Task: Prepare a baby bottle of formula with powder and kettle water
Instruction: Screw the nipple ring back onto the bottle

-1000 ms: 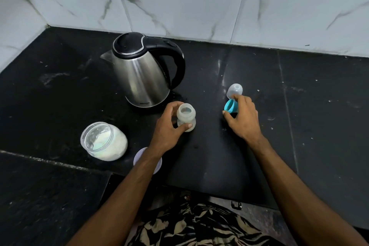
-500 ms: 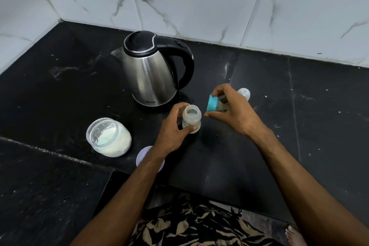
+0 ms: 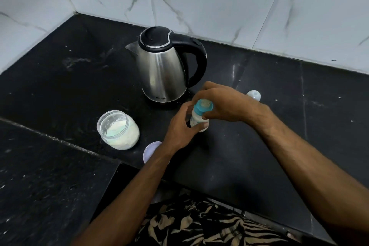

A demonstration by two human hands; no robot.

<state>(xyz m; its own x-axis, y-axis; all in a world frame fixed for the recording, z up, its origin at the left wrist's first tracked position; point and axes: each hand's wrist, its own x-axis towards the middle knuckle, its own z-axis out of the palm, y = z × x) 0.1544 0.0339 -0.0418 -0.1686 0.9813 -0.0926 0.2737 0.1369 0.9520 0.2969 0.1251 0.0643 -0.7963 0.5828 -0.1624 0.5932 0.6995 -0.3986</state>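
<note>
Bottle point(image 3: 198, 124) stands upright at frame centre on the black counter point(image 3: 60, 86), my left hand point(image 3: 180, 132) curled around its body. My right hand point(image 3: 225, 104) pinches the teal nipple ring point(image 3: 202, 107) seated on its neck. Kettle point(image 3: 163, 66) sits just behind; open powder jar point(image 3: 117, 130) lies left; clear cap point(image 3: 253, 96) rests right.

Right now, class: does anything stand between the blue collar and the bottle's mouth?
Nothing visible: the right hand holds the blue collar on the bottle, which the left hand grips.
</note>
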